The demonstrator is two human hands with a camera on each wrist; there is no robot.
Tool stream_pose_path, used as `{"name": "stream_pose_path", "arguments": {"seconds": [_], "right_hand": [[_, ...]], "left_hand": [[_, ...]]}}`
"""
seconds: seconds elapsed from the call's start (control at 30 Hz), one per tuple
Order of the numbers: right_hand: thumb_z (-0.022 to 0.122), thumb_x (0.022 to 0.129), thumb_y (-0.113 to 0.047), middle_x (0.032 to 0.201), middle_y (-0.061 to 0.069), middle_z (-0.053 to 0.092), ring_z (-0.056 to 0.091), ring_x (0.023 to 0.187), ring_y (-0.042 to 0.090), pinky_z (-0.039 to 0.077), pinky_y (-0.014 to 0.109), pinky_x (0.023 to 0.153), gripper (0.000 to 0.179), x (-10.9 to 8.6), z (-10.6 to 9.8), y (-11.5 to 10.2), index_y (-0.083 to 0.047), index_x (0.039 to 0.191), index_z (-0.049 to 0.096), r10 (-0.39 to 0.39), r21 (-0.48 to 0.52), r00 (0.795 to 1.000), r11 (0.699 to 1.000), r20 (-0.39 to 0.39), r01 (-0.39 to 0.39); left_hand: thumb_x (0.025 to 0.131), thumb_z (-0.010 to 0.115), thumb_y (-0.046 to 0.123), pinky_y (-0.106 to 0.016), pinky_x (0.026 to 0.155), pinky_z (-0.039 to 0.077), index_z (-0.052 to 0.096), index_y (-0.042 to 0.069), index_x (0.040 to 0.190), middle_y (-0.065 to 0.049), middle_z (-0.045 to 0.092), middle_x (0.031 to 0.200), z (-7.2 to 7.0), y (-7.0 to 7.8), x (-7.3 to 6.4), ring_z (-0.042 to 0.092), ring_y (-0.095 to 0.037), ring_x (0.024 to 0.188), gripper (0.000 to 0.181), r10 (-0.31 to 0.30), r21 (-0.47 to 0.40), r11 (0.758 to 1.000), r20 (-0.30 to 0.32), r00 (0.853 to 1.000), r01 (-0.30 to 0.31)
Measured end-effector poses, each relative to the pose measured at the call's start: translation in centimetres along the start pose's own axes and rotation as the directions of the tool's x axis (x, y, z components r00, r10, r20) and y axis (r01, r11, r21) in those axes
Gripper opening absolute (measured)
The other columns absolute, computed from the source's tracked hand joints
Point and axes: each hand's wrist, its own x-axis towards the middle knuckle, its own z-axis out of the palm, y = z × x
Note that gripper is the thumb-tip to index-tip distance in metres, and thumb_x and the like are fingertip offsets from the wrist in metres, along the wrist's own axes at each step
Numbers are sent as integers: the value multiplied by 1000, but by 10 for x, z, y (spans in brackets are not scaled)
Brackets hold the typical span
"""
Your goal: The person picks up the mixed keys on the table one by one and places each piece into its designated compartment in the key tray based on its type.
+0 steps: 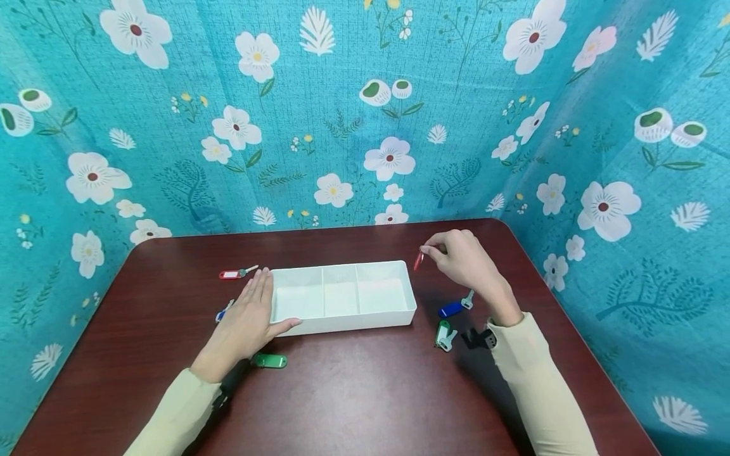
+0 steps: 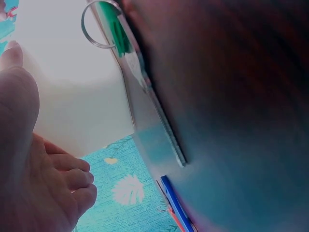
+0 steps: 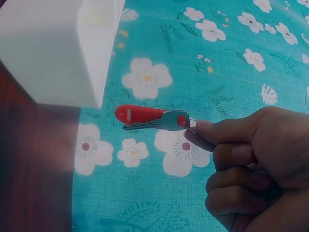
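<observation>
Because thumb and finger pinch it only at its ring end, the key with the red tag [image 3: 153, 116] could turn about that small hold; a loosened pinch would likely drop it on the tabletop [image 1: 365, 392]. It hangs in the air near the right end of the white box [image 1: 353, 322], apart from it. A sideways swing might make the tag knock against the box's right wall.

In the head view its long axis is steep, with the free end pointing down and a little to the left. In the right wrist view, key blade and tag lie nearly parallel, both pointing away from the fingertips towards the left, the tag's rounded end slightly past the blade's tip.

The right hand [image 1: 464, 258] grasps nothing else, its remaining fingers curled. The left hand [image 1: 245, 316] grips nothing: its straight fingers rest against the box's left end, its thumb along the near wall. Should that pressure grow uneven, the box could slide or skew.

Right of the box lie a blue tag [image 1: 450, 309] and a green tag [image 1: 443, 330], each with a key. Another red tag [image 1: 230, 275] lies on the left.
</observation>
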Motion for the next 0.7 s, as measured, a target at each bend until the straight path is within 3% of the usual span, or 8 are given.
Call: {"name": "stream_pose_path", "arguments": {"seconds": [0.7], "right_hand": [[72,100,-19,55,0,50,37,48,15,34,30,52,18,8,6,-21,-6,107,82,-43,7,998,999,45,43]], "left_hand": [[94,58,75,-57,128,30,19,-11,163,-30,24,171,0,-2,0,24,-48,160,117,14,33,999,-18,1000,-14]]}}
